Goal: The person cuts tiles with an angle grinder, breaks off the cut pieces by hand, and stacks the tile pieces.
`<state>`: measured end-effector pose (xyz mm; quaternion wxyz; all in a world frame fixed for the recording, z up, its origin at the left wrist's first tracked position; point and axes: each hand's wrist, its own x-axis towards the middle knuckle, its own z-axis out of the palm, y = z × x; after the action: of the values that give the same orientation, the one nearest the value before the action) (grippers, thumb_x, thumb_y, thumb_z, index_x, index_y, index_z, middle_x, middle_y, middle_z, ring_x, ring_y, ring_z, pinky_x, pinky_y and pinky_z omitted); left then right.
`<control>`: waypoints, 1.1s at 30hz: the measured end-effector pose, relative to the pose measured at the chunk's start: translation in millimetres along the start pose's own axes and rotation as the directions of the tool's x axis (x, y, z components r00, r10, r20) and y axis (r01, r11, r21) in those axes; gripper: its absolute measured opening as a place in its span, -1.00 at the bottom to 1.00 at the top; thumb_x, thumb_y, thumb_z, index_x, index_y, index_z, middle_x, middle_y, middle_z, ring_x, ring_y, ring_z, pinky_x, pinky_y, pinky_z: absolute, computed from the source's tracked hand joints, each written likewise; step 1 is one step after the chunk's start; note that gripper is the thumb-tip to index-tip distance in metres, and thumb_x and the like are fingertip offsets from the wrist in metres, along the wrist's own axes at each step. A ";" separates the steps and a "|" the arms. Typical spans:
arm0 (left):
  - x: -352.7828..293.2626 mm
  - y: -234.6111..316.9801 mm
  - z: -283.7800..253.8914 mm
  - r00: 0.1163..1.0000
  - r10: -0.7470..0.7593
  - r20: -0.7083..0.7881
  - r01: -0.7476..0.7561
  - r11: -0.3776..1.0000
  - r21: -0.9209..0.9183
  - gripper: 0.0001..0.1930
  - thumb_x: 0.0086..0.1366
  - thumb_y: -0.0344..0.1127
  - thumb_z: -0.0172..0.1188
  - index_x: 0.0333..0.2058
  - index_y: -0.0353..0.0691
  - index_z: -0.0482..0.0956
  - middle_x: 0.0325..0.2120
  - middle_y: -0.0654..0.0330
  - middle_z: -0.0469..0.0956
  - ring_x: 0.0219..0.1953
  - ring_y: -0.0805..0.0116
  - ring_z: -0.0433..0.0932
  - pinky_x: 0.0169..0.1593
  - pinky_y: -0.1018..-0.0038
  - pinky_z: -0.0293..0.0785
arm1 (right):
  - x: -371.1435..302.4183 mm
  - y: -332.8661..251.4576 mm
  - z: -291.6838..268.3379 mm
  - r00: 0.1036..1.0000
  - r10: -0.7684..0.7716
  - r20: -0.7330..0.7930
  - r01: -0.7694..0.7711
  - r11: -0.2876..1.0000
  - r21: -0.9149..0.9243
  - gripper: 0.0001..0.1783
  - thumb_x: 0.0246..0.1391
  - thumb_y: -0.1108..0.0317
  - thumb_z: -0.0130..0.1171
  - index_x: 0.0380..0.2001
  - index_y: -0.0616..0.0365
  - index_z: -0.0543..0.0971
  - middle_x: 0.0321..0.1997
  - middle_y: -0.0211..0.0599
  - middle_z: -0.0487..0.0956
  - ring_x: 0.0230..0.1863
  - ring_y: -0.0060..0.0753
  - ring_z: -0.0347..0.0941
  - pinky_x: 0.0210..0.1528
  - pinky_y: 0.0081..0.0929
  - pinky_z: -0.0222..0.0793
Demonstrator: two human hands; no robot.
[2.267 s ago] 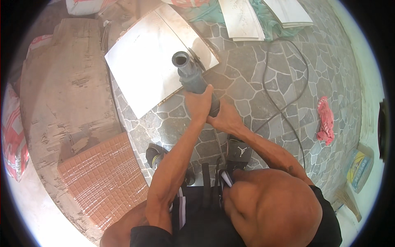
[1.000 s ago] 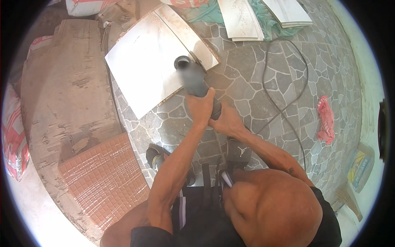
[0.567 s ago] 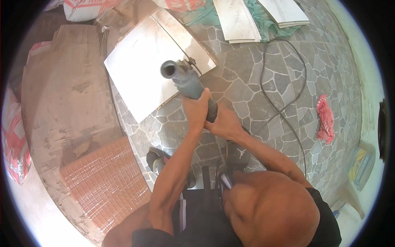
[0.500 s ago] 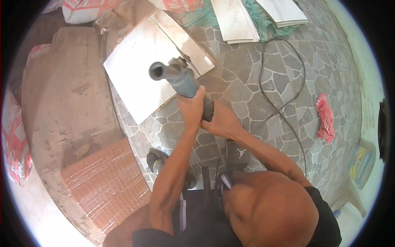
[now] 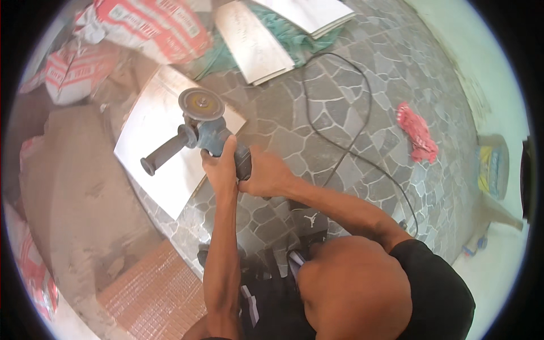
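You have the grinder (image 5: 213, 136) in both hands, in front of you and left of centre. Your left hand (image 5: 220, 169) is closed round its body, the thumb laid along it; those fingertips are mostly hidden. Your right hand (image 5: 265, 173) is wrapped round the rear grip, just to the right and touching it, with most of its fingers out of sight underneath. The disc (image 5: 201, 104) is at the far end, its face turned up, and the side handle (image 5: 165, 152) juts out left and near. Behind them in view lies the white tile (image 5: 175, 184) on the stone floor; you cannot tell whether the grinder touches it. The cord (image 5: 385, 176) loops over the floor to the right, with the red cloth (image 5: 418, 136) farther right. Far off, pale slabs (image 5: 255, 42) rest on green netting (image 5: 224, 56), beside a bag (image 5: 150, 28).
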<state>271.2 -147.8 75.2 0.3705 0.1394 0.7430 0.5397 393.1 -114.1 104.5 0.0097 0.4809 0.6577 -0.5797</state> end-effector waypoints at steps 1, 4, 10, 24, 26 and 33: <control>-0.7 -1.6 6.3 1.000 -0.003 0.011 0.003 1.000 0.025 -0.35 0.09 -0.15 0.43 0.03 -0.49 0.42 -0.18 -0.01 0.58 -0.18 0.21 0.58 -0.02 0.34 0.48 | -1.1 7.5 -1.3 0.998 -0.040 -0.050 0.038 0.998 -0.051 -0.33 -0.28 0.16 0.40 -0.18 0.43 0.39 -0.36 0.18 0.61 -0.30 0.12 0.62 -0.21 -0.10 0.49; -10.5 -4.5 27.2 0.995 0.011 0.099 -0.016 0.999 0.047 -0.39 0.11 -0.15 0.41 0.00 -0.49 0.45 -0.18 -0.03 0.59 -0.17 0.20 0.59 -0.02 0.34 0.48 | -10.0 28.1 -7.2 0.982 -0.078 -0.171 0.065 0.995 -0.082 -0.32 -0.27 0.16 0.40 -0.16 0.43 0.39 -0.32 0.22 0.60 -0.26 0.19 0.59 -0.17 -0.09 0.48; -18.9 -20.5 65.1 0.949 0.135 0.286 -0.152 0.988 0.035 -0.39 0.18 -0.13 0.37 0.03 -0.48 0.40 -0.17 -0.01 0.58 -0.11 0.23 0.57 -0.01 0.37 0.46 | -35.1 48.9 -30.8 0.952 0.026 -0.306 -0.039 0.999 -0.037 -0.30 -0.24 0.14 0.40 -0.09 0.40 0.40 -0.21 0.21 0.59 -0.15 0.25 0.56 -0.11 -0.09 0.44; 16.9 -22.8 -21.0 0.745 -0.039 0.666 -0.421 0.747 0.515 -0.50 0.25 -0.04 0.32 0.05 -0.24 0.56 -0.29 0.03 0.70 -0.27 0.29 0.67 -0.16 0.39 0.56 | -49.1 194.9 -152.5 0.627 0.118 -0.770 -0.458 0.855 -0.242 -0.32 -0.23 0.10 0.37 -0.09 0.31 0.41 -0.17 0.18 0.60 -0.10 0.23 0.56 -0.05 -0.01 0.47; 49.2 -15.4 -62.8 0.768 -0.009 0.641 -0.450 0.705 0.549 -0.51 0.23 -0.07 0.32 0.02 -0.28 0.55 -0.28 -0.05 0.69 -0.19 0.17 0.69 -0.13 0.33 0.56 | -50.4 213.8 -167.1 0.606 0.095 -0.790 -0.479 0.836 -0.267 -0.32 -0.22 0.09 0.37 -0.09 0.31 0.41 -0.15 0.18 0.60 -0.08 0.23 0.56 -0.05 0.00 0.46; 132.5 -41.9 -210.6 0.973 0.162 0.164 -0.213 0.360 0.908 -0.45 0.21 0.00 0.27 -0.01 -0.36 0.53 -0.19 -0.16 0.63 -0.09 -0.09 0.61 0.04 0.18 0.50 | -50.0 244.9 -191.6 0.519 0.148 -0.842 -0.575 0.789 -0.216 -0.27 -0.17 0.02 0.36 -0.04 0.31 0.40 -0.07 0.21 0.58 -0.01 0.26 0.54 0.03 0.03 0.43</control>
<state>40.7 -230.4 14.4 0.1838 0.4170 0.8872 0.0719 682.0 -30.2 11.4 -0.0397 0.7976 0.5915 -0.1116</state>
